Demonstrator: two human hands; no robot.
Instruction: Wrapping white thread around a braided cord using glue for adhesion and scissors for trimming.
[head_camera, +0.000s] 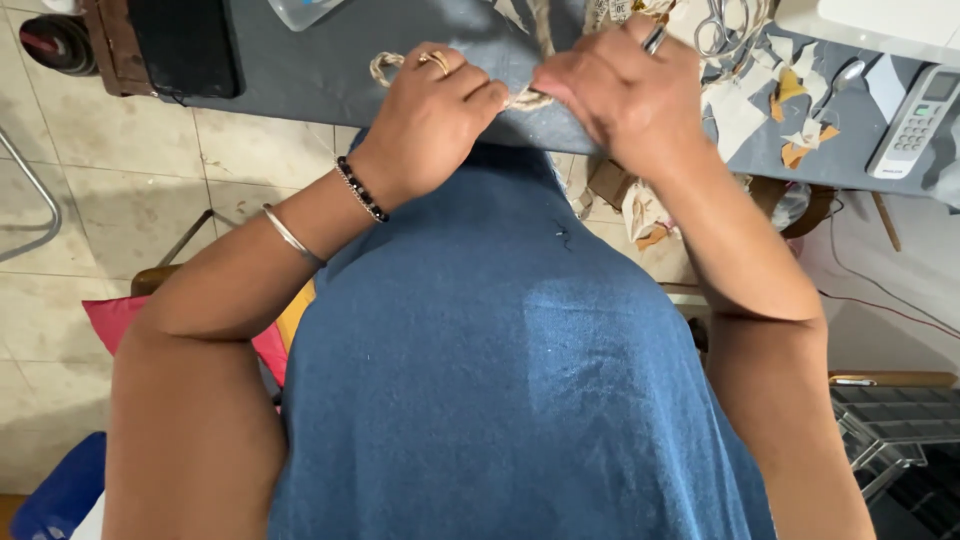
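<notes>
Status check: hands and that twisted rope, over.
Left hand and right hand both pinching the beige rope at table edge. Fabric scraps and scissors lie right.

You have one view only, from the camera on your head. It looks steeply down over your blue shirt toward the near edge of the grey tabletop, which crosses the top of the frame. It sits close: your forearms fill both sides.
</notes>
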